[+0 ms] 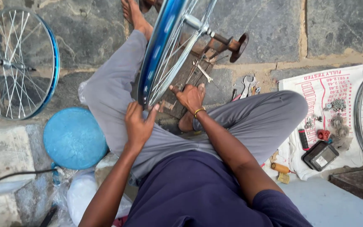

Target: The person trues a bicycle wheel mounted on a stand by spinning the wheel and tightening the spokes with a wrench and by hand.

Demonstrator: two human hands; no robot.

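A blue-rimmed bicycle wheel (160, 50) stands upright between the seated person's knees, its axle on a rusty stand (232, 44). The left hand (138, 126) grips the near rim; the right hand (191, 97) pinches the spokes. Far left lies a second wheel (17, 63), with a round blue lid (74, 138) nearer.

Blocked ahead by upright blue wheel rim (158, 46); bare stone floor (274, 25) open beyond, spanners (244, 86) right.

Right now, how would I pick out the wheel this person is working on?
Find the seated person's grey-trousered lap. Between the left hand and right hand a blue-rimmed spoked wheel stands upright on its edge. The other blue-rimmed wheel, far left, lies flat on the stone floor.
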